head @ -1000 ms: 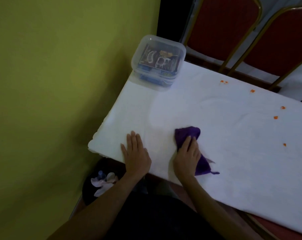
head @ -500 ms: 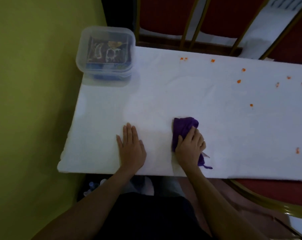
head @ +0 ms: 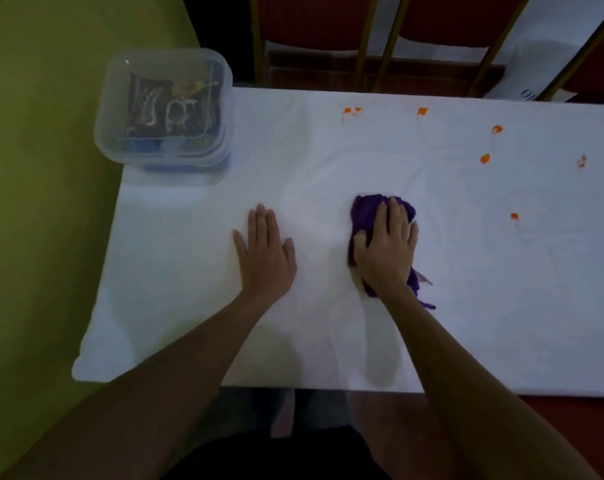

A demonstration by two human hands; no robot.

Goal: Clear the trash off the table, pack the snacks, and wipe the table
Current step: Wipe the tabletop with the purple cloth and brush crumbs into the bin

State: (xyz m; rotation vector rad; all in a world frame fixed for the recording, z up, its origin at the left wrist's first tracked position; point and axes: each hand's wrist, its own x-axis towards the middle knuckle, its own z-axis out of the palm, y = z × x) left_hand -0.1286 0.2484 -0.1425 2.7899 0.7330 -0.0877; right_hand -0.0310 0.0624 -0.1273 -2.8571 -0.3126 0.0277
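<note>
A purple cloth lies bunched on the white table, and my right hand presses down on it with fingers curled over its top. My left hand rests flat on the table to the left of the cloth, fingers together, holding nothing. A clear lidded plastic box with snack packets inside stands on the table's far left corner. Several small orange crumbs dot the far right part of the table.
A yellow-green wall runs along the table's left end. Red chairs with gold frames stand behind the far edge. A red chair seat shows under the near edge at right.
The view has swung round over the table, so the bin below the near edge is out of sight. My right hand stays on the cloth, and my left hand stays flat beside it.
</note>
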